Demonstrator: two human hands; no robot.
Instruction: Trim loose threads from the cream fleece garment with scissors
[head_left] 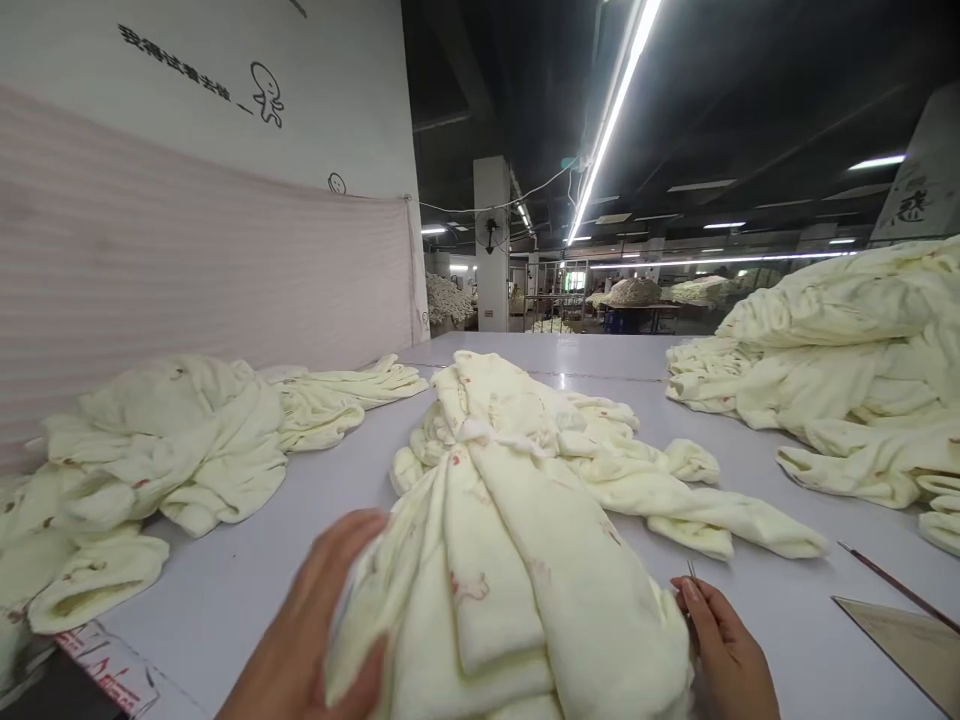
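the cream cloth [502, 570] is lying from centre toward six o'clock, probably handling soft, light and limp; its layered folds are offering the surest hold; at seven the left hand [311, 615] is spreading against it; at four the right hand [724, 640] is pinching a thin metal tool [691, 570].

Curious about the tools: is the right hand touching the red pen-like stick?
Apart: the head view shows tabletop between the right hand and red pen-like stick.

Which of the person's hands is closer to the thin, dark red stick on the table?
Right. The right hand, holding a thin metal tool, is just left of the stick; the left hand is farther off, at the opposite side of the pale yellow printed fabric.
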